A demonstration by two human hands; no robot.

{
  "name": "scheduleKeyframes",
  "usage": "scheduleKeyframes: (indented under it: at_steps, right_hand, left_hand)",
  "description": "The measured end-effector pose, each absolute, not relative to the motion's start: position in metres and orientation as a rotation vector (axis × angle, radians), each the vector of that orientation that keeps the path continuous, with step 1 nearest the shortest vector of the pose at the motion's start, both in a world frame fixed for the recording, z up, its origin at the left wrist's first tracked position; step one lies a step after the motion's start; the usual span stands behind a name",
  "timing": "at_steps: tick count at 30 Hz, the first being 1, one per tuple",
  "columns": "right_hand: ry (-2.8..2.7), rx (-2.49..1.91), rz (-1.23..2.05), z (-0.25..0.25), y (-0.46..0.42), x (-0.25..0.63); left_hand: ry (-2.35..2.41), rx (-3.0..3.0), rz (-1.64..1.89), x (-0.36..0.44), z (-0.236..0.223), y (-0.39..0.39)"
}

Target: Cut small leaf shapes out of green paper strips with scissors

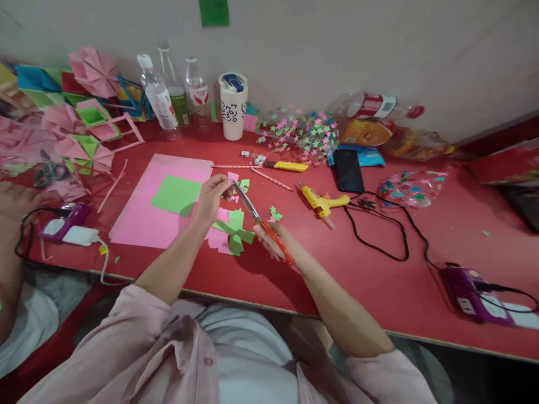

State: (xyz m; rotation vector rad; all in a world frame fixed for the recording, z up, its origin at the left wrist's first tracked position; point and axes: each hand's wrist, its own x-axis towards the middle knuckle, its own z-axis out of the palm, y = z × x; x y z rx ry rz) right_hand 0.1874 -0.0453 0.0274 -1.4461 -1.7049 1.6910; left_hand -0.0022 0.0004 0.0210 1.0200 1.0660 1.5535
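My right hand [269, 241] is wrapped round the orange-red handles of a pair of scissors [252, 210], whose blades point up and left. At the blade tips, my left hand [214, 193] is closed in a pinch; whatever lies between its fingers is too small to make out. Below the blades lie green paper cutouts [239, 231] over pink paper cutouts [217, 240]. Small green scraps [275, 213] rest just right of the scissors. Beside my left hand, a green paper sheet [177, 193] lies on a larger pink paper sheet [138, 219].
A yellow glue gun [324, 202], a yellow box cutter [288, 166] and a black phone [348, 170] lie to the right. Behind stand several bottles [160, 104] and a white cup [233, 112]. Paper crafts [88, 123] fill the left, near another person's arm [10, 252].
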Motion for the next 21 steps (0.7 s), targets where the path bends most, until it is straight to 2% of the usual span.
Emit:
scheduleKeyframes:
  at_steps: [21]
  right_hand:
    - [-1.654, -1.459, 1.741, 0.0337, -0.0444, 0.1856]
  left_hand:
    - [1.071, 1.018, 1.568, -0.0061, 0.0237, 0.0018]
